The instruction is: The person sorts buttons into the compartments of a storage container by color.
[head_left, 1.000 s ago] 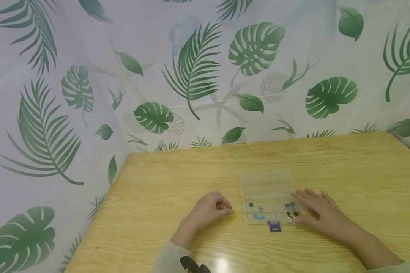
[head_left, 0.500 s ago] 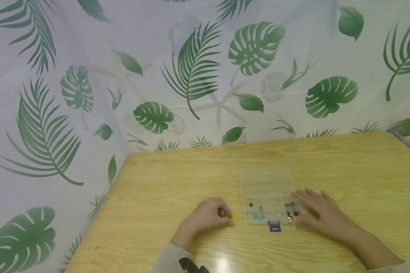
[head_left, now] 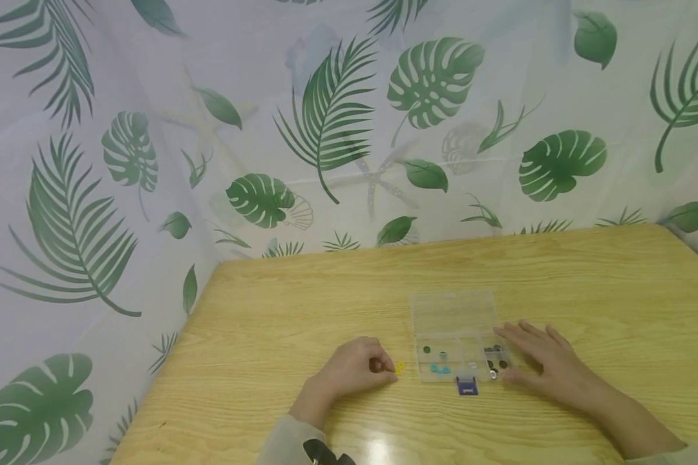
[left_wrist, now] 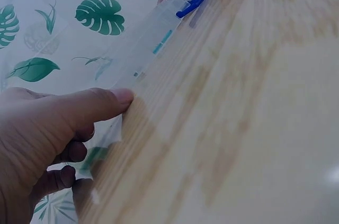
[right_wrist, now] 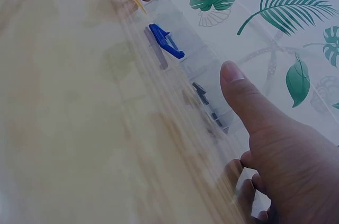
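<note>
A clear plastic compartment box [head_left: 418,359] lies on the wooden table with its lid [head_left: 454,313] folded back and a blue-purple latch [head_left: 467,386] at the front. Left of it, my left hand [head_left: 355,367] has curled fingers, its thumb and fingertips at one end of a small yellow piece [head_left: 400,367] with ring-like openings. In the right wrist view, this yellow piece [right_wrist: 139,3] sticks out from the fingertips; the left wrist view hides it behind the thumb. My right hand [head_left: 549,361] lies with fairly straight fingers along the box's right side.
Inside the box, the compartments hold a green disc [head_left: 427,349], light-blue discs [head_left: 440,369], several black discs [head_left: 503,364] and a whitish disc [head_left: 493,374]. Behind the table hangs a leaf-patterned cloth [head_left: 349,129]; another stretch of it covers the left side.
My left hand has lowered slightly and its fingers have drawn back left, showing more of the yellow piece, which now looks more compact. The right hand and box stay put.
</note>
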`<state>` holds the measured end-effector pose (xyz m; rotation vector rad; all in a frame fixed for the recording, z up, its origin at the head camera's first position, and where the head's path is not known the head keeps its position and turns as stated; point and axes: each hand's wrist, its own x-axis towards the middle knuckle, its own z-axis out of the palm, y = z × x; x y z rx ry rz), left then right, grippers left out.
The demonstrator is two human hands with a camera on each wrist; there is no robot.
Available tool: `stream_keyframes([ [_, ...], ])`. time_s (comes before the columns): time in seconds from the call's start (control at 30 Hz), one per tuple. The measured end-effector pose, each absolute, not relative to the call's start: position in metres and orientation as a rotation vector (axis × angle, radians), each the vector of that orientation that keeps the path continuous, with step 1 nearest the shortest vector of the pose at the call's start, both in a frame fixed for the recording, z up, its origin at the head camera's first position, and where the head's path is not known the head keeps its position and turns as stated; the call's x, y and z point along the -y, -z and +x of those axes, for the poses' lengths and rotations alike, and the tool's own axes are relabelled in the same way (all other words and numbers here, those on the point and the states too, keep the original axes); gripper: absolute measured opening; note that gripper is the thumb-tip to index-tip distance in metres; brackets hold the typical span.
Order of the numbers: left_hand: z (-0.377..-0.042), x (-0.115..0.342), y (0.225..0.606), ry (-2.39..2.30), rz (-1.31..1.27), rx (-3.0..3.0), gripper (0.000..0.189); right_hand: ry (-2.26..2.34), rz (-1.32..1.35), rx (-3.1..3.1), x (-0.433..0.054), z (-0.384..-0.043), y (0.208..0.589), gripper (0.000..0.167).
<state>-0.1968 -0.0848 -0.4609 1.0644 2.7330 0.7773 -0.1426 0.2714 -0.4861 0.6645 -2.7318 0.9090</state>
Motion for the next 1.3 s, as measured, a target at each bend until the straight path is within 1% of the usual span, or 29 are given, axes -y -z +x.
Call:
stream_keyframes([
  [0.37, -0.2, 0.088, 0.464, -0.93, 1.047, -2.709, 0.012, -0.905, 0.678, 2.733, -0.272, -0.143, 0.487, 0.066],
  [0.7, -0.202, 0.076, 0.453, -0.87, 1.282, -2.835, 0.013, -0.916, 0.679, 2.733, -0.271, -0.143, 0.485, 0.067],
  [1.0, -0.208, 0.042, 0.451, -0.865, 1.651, -2.916, 0.011, -0.925, 0.678, 2.74, -0.271, -0.144, 0.485, 0.067],
  [1.3, -0.208, 0.002, 0.451, -0.634, 1.675, -3.056, 0.015, -0.938, 0.676, 2.743, -0.272, -0.142, 0.484, 0.066],
])
